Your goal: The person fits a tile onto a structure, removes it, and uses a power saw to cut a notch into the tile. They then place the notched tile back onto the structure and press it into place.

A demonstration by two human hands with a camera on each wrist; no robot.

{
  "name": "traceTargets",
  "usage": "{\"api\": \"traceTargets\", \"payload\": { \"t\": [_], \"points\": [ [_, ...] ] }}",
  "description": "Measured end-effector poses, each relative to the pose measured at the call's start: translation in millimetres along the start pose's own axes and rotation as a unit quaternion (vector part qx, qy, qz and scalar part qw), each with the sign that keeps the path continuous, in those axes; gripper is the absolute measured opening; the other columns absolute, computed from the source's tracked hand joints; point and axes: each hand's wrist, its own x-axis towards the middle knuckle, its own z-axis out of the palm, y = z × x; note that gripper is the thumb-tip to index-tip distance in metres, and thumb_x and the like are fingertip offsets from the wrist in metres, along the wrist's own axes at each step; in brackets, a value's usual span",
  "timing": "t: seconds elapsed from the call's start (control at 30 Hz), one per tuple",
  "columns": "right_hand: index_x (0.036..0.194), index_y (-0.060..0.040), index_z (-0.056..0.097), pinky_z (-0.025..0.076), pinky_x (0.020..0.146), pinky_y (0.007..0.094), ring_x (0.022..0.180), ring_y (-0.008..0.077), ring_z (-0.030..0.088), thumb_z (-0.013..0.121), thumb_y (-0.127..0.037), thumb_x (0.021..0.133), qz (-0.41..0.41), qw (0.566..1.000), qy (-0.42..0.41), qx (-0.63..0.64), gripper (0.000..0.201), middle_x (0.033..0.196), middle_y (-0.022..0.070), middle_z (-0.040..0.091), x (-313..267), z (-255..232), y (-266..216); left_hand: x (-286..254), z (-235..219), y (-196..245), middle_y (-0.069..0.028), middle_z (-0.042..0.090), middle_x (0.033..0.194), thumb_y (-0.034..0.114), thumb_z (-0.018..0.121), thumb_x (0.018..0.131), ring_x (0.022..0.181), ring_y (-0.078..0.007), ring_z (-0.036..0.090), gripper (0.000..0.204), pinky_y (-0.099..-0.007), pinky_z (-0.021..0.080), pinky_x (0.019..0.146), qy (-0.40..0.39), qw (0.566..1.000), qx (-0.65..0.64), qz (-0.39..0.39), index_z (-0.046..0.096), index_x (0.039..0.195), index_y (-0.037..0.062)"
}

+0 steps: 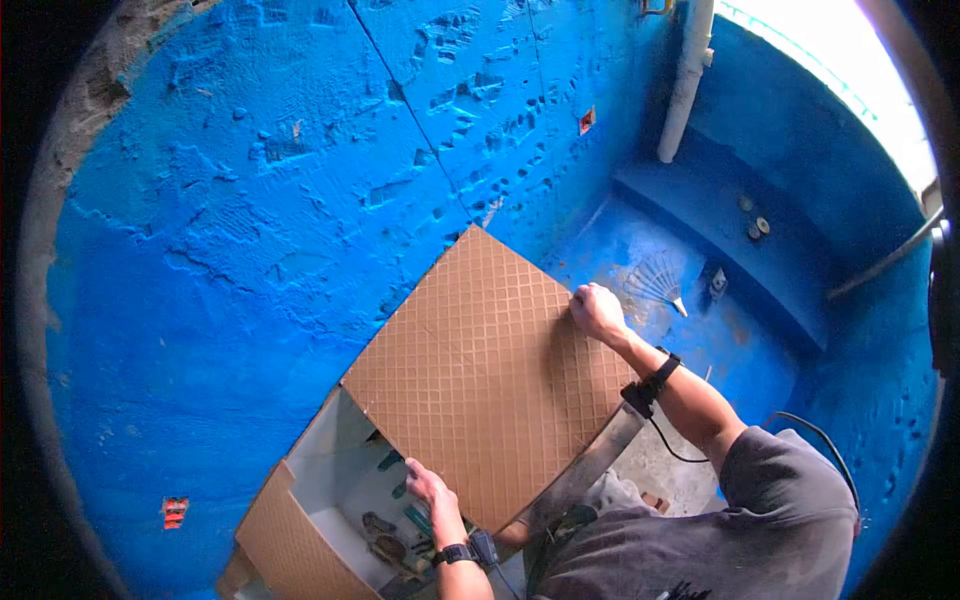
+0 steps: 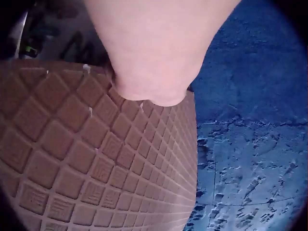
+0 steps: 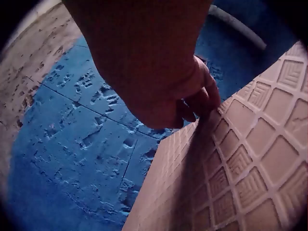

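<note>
A large square tile (image 1: 490, 370) is held up at a slant, its brown ribbed back with a raised grid facing the head camera. My left hand (image 1: 432, 490) grips its lower left edge. On the opposite upper right edge, my right hand (image 1: 598, 312) holds on with curled fingers. In the left wrist view the left hand (image 2: 151, 67) is bent over the edge of the tile (image 2: 72, 163), fingertips hidden. The right wrist view shows the fingers (image 3: 209, 91) of the right hand hooked over the rim of the tile (image 3: 250, 159).
Another brown tile (image 1: 305, 535) leans at lower left. Beside it, several tools lie on a pale surface (image 1: 345, 470). A rough blue wall (image 1: 250, 200) rises behind. Farther right are a fan-shaped object (image 1: 660, 278) on the blue floor, a ledge (image 1: 720, 240) and a white pipe (image 1: 688, 90).
</note>
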Motion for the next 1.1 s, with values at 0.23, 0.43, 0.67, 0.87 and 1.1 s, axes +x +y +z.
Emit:
{"api": "traceTargets", "payload": {
  "t": [0.23, 0.43, 0.67, 0.87, 1.1],
  "points": [
    [0.078, 0.001, 0.067, 0.055, 0.077, 0.0507, 0.081, 0.0424, 0.067, 0.058, -0.02, 0.085, 0.06, 0.998, 0.013, -0.014, 0.024, 0.086, 0.0256, 0.067, 5.1, 5.7, -8.3, 16.4, 1.9, -9.2, -0.0269, 0.046, 0.147, 0.038, 0.047, 0.105, 0.135, -0.034, 0.048, 0.062, -0.0438, 0.037, 0.113, 0.03, 0.998, -0.003, -0.053, 0.044, 0.137, -0.0155],
    [0.078, 0.0012, 0.063, 0.054, 0.075, 0.0514, 0.08, 0.0426, 0.066, 0.058, -0.018, 0.083, 0.04, 0.998, 0.044, 0.011, 0.021, 0.084, 0.0261, 0.066, 4.8, 5.4, -9.6, 1.6, -1.5, 7.1, -0.0273, 0.045, 0.148, 0.038, 0.048, 0.104, 0.136, -0.0348, 0.047, 0.063, -0.0451, 0.036, 0.114, 0.015, 0.998, 0.006, -0.06, 0.045, 0.137, -0.0153],
    [0.078, 0.0012, 0.065, 0.055, 0.076, 0.0507, 0.08, 0.0418, 0.067, 0.059, -0.019, 0.082, 0.042, 0.999, 0.024, -0.004, 0.022, 0.083, 0.0248, 0.066, -3.2, 15.2, -18.0, 26.0, -14.0, -16.1, -0.0277, 0.049, 0.144, 0.034, 0.051, 0.103, 0.13, -0.0302, 0.051, 0.06, -0.0413, 0.037, 0.113, 0.046, 0.997, -0.003, -0.057, 0.048, 0.131, -0.0192],
    [0.077, 0.002, 0.066, 0.054, 0.078, 0.0514, 0.082, 0.0431, 0.066, 0.059, -0.021, 0.083, 0.062, 0.997, 0.02, 0.027, 0.024, 0.083, 0.0258, 0.065, -10.8, 20.5, -31.1, 44.1, -34.6, -28.6, -0.0267, 0.047, 0.147, 0.044, 0.052, 0.101, 0.134, -0.0359, 0.048, 0.068, -0.0463, 0.037, 0.113, 0.041, 0.997, 0.057, -0.04, 0.046, 0.136, -0.0143],
    [0.08, 0.002, 0.065, 0.053, 0.08, 0.0513, 0.086, 0.043, 0.065, 0.059, -0.022, 0.084, 0.063, 0.997, -0.011, 0.036, 0.025, 0.083, 0.0259, 0.065, -24.6, 28.9, -51.5, 38.7, -53.3, -13.0, -0.0267, 0.055, 0.139, 0.04, 0.052, 0.103, 0.124, -0.0335, 0.055, 0.063, -0.0434, 0.041, 0.108, 0.062, 0.996, 0.05, -0.042, 0.051, 0.129, -0.0172]
  ]
}}
